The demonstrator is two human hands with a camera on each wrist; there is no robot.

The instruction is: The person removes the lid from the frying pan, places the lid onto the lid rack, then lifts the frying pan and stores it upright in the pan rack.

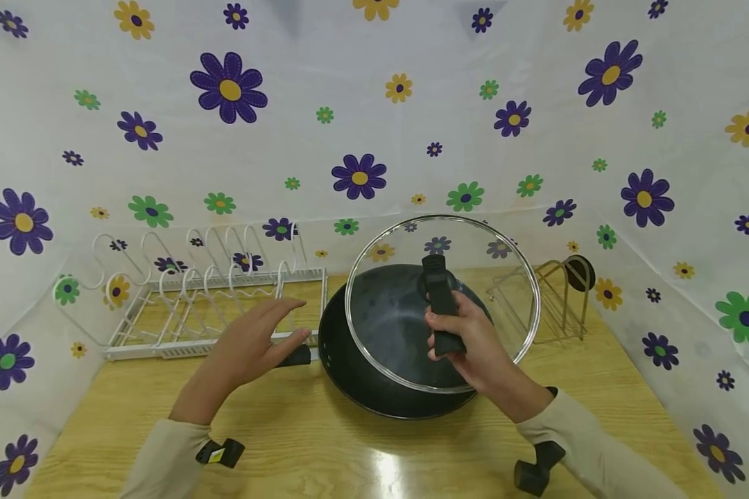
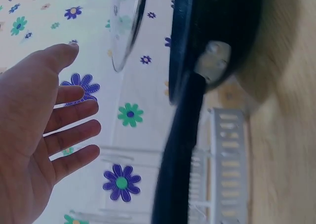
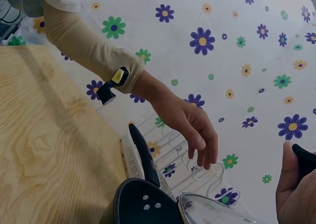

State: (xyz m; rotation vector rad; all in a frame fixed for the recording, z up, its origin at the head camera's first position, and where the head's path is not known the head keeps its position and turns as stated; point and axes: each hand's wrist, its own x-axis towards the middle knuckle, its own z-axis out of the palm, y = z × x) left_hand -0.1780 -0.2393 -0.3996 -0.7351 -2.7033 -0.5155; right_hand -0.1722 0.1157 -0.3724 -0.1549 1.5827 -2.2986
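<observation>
Your right hand (image 1: 468, 339) is curling its fingers and thumb around the black handle (image 1: 442, 303) of a round glass lid (image 1: 443, 301), holding the lid tilted with its far edge raised and its near edge low over a black wok (image 1: 374, 360). Held by the handle this way, the lid is staying clear of the wok's rim, so the dark inside is showing through the glass.

Your left hand (image 1: 250, 343) is hovering, fingers spread and relaxed, gripping nothing. It is sitting just above the wok's long black handle (image 1: 296, 356), which is pointing left toward it; whether the palm is touching it I cannot tell. In the left wrist view the open palm (image 2: 34, 135) is standing apart from that handle.

The wok is resting on a wooden counter (image 1: 324, 450), near its middle. Just behind your left hand, a white wire rack (image 1: 212, 305) with upright loops is standing on the counter, close to the wok handle. To the right of the lid, a smaller gold-coloured wire stand (image 1: 558, 305) is sitting near the back corner. A flowered cloth (image 1: 362, 125) is walling in the back and both sides. The front strip of counter near you is giving the most open room.
</observation>
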